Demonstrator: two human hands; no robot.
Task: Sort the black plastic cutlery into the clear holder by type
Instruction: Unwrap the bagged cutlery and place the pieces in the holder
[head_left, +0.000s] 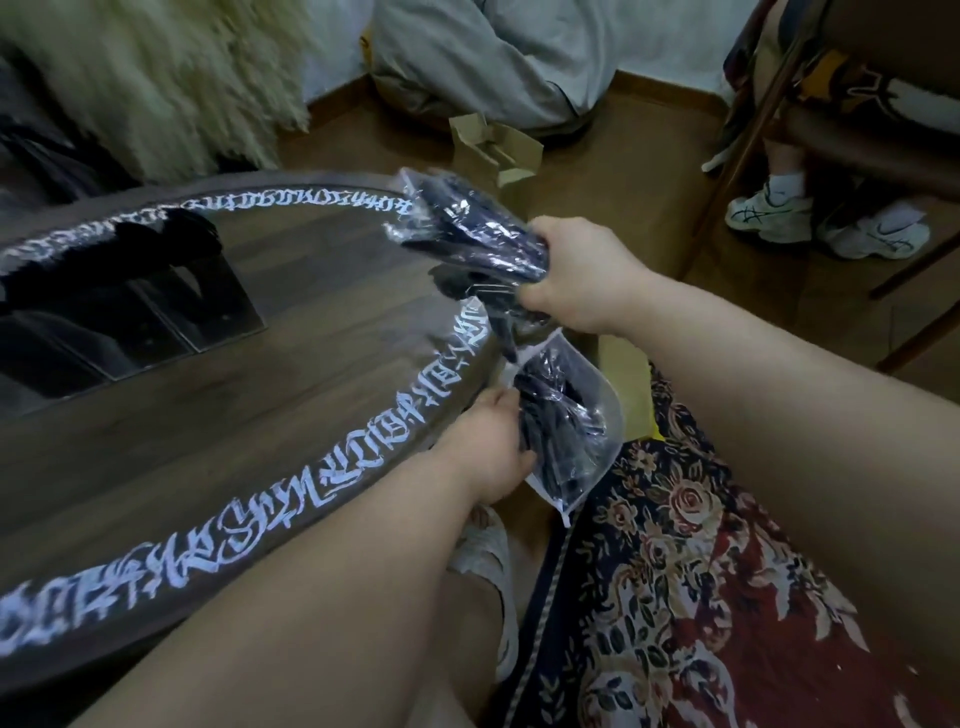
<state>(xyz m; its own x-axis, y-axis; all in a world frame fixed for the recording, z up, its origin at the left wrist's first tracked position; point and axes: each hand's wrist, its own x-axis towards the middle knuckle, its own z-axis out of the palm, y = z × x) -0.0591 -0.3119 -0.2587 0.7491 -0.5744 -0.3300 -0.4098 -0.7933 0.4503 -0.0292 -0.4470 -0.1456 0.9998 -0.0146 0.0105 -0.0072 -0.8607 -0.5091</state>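
My right hand (582, 275) grips a clear plastic bag of black cutlery (457, 223) above the right edge of the round wooden table (218, 395). A few black handles (498, 317) stick out below that hand. Lower down, off the table's edge, my left hand (488, 447) holds a second clear bag of black cutlery (566, 426). The clear holder (130, 306) sits at the left of the table, with dark reflections in its walls; I cannot tell what is inside it.
White lettering runs around the table's rim (363, 457). An open cardboard box (493, 150) stands on the floor beyond the table. A floral cloth (701, 545) covers my lap at the right. Another person's shoes (826, 223) and a chair are at the far right.
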